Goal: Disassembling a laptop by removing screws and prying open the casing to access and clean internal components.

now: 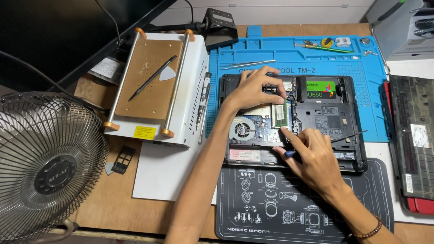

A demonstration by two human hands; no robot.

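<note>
**Working inside an opened laptop**

Lying bottom-up on the blue repair mat (360, 61), opened laptop (293, 121) with cover off, fan (241, 129) and solid-state drive (320, 88) exposed. Left hand (253, 90) pressing near the upper edge, fingers curled together on an inner part. Right hand (315, 156) clamped on a small screwdriver (291, 152) by the memory module (279, 115). Reassembly not begun.

The single head-worn view looks steeply down and forward from above the person's forearms onto the wooden desk (106, 206), close enough that the opened laptop (328, 114) sits mid-frame.
</note>
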